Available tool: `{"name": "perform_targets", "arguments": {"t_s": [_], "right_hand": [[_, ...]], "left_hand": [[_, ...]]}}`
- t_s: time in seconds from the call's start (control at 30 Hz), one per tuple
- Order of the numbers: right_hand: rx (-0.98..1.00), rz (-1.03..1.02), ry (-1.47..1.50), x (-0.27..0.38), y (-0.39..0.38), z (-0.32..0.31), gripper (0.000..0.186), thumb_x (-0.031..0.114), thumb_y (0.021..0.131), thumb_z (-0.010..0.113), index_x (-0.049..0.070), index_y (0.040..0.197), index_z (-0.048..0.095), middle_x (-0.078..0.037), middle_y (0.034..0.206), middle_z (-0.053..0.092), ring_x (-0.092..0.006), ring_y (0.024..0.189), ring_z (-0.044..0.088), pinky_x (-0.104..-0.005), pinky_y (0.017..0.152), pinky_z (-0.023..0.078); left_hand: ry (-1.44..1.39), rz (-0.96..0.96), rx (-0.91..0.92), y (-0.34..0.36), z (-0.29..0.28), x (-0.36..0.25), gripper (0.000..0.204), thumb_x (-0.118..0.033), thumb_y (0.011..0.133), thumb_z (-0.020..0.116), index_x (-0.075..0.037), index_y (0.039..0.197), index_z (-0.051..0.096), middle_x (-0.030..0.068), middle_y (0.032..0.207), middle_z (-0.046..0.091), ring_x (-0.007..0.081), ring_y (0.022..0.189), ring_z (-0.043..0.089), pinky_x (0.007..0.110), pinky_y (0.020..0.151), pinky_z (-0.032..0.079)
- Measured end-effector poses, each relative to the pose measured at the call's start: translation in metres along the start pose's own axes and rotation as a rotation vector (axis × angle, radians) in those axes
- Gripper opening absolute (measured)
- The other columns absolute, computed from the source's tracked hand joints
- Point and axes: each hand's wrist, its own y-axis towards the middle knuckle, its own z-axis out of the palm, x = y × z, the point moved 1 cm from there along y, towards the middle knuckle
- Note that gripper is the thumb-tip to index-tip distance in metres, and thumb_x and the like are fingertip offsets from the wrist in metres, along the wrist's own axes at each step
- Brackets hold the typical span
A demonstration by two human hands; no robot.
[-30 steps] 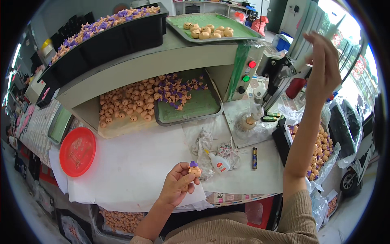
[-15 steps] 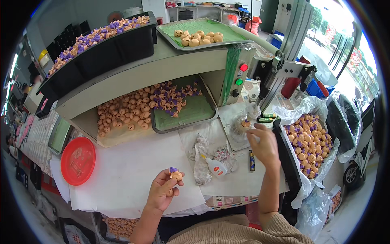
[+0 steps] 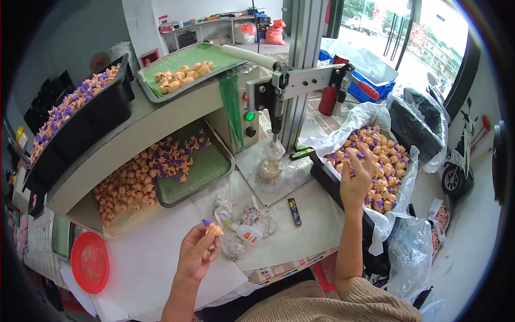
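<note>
1. Left hand (image 3: 194, 253), raised over the white paper (image 3: 145, 268); we see thumb and fingers closed on a purple-topped figurine (image 3: 214, 229), its tan body facing right; a second tan piece (image 3: 206, 255) shows lower down, among the curled fingers.

2. Right hand (image 3: 355, 182), over the plastic-lined black bin (image 3: 326, 181); its fingers are bent, their tips just at the heap of tan-and-purple figurines (image 3: 389, 177) inside; we cannot tell whether they grip one (a purple spot shows beside the fingertips).

3. Press column (image 3: 304, 70), between the hands and farther back; its dark plunger (image 3: 276, 115) points down at a plastic-wrapped fixture (image 3: 270, 169) on a metal plate (image 3: 292, 182); whether the two touch we cannot tell.

4. Middle of the bench; we find a white squeeze bottle (image 3: 248, 234) with a yellow nozzle, lying against a crumpled rag (image 3: 232, 248), just to the right of the held figurine; a slim dark tube (image 3: 294, 212) lies apart, nearer the black bin.

5. Shelf recess, to the left; we note many tan round heads (image 3: 126, 193) beside a green-lined tray (image 3: 217, 185), with small purple-and-tan parts (image 3: 174, 160) heaped at the tray's left and far side; a red plastic dish (image 3: 90, 263) sits in front, near the paper's left edge.
</note>
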Motion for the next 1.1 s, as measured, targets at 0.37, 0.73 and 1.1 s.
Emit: {"name": "perform_targets", "arguments": {"t_s": [0.37,0.73,1.1], "right_hand": [[0.155,0.03,0.381,0.036,-0.015,-0.02,0.018,0.001,0.085,0.06,0.0,0.101,0.069,-0.011,0.114,0.063,-0.0207,0.106,0.058,-0.0291,0.086,0.045],[0.288,-0.088,0.594,0.087,0.007,-0.013,0.014,-0.002,0.085,0.06,-0.002,0.097,0.068,-0.009,0.095,0.067,-0.0148,0.089,0.06,-0.024,0.075,0.045],[0.657,-0.025,0.716,0.168,0.169,0.053,0.056,0.033,0.081,0.069,-0.003,0.122,0.057,-0.015,0.11,0.064,-0.0212,0.1,0.06,-0.0342,0.088,0.044]], "left_hand": [[0.387,-0.028,0.01,0.151,0.087,0.027,0.024,-0.02,0.084,0.072,-0.007,0.103,0.064,-0.0045,0.084,0.061,0.0031,0.066,0.052,0.017,0.045,0.034],[0.984,0.705,0.004,0.209,0.093,0.063,0.03,-0.004,0.075,0.072,-0.001,0.101,0.059,0.0105,0.103,0.049,0.0229,0.083,0.059,0.031,0.072,0.05],[1.029,0.799,0.014,0.197,0.103,0.062,0.032,-0.001,0.068,0.071,0.001,0.093,0.051,0.0128,0.101,0.048,0.029,0.086,0.055,0.033,0.073,0.047]]}}
